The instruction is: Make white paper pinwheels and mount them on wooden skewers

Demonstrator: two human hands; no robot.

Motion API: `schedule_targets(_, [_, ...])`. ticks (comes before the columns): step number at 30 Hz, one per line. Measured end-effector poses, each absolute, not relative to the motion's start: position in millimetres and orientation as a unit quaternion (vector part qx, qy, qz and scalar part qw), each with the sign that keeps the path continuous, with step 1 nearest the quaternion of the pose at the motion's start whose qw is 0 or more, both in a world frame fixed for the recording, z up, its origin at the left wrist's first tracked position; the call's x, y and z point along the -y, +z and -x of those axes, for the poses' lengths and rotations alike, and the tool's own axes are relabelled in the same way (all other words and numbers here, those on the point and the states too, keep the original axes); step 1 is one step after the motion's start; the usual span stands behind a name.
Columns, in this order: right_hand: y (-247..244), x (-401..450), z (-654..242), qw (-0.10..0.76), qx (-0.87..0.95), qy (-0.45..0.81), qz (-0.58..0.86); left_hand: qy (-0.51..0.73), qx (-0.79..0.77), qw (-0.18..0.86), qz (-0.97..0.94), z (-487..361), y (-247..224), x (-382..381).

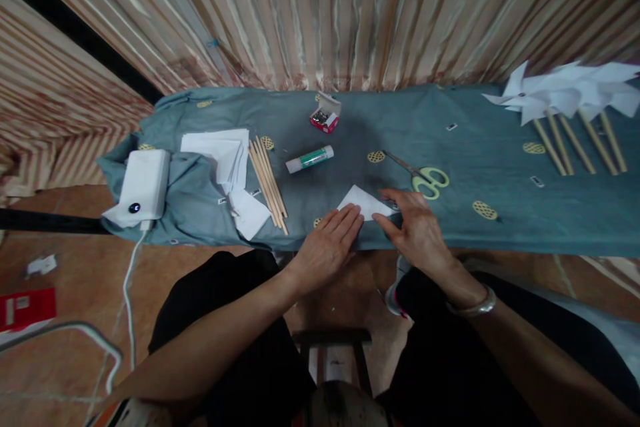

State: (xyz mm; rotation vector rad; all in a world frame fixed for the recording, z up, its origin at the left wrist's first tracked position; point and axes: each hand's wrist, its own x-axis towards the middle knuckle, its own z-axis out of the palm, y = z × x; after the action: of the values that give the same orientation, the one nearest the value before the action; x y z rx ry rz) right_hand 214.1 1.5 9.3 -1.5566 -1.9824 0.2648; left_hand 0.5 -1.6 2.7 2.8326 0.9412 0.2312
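Note:
A white paper folded into a triangle [367, 203] lies near the front edge of the cloth-covered table. My left hand [330, 240] rests flat on its left part, fingers extended. At the paper's right corner is my right hand [415, 227], thumb and index finger apart, with a silver bangle on the wrist. Just beyond my right hand lie green-handled scissors [429, 181], blades pointing up and left. A glue stick [310, 159] lies further back to the left, below an open red box of small metal pins [325, 115].
To the left are wooden sticks [269, 183], white paper sheets [230, 153] and a white power bank [145, 180] with a cable. Several white pinwheels [565, 93] on sticks lie at the far right. A striped curtain [320, 20] hangs behind the table [500, 227].

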Motion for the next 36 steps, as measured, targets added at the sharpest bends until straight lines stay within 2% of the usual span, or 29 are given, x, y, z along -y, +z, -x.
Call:
schedule_targets(16, [8, 3, -242, 0.291, 0.716, 0.160, 0.614, 0.085, -0.341, 0.042, -0.935, 57, 12, 14])
schedule_targets(26, [18, -3, -235, 0.316, 0.709, 0.202, 0.597, 0.127, -0.367, 0.064, -0.919, 50, 24, 10])
schedule_targets(36, [6, -15, -222, 0.348, 0.706, 0.202, 0.582, 0.144, -0.381, 0.073, -0.910, 43, 25, 3])
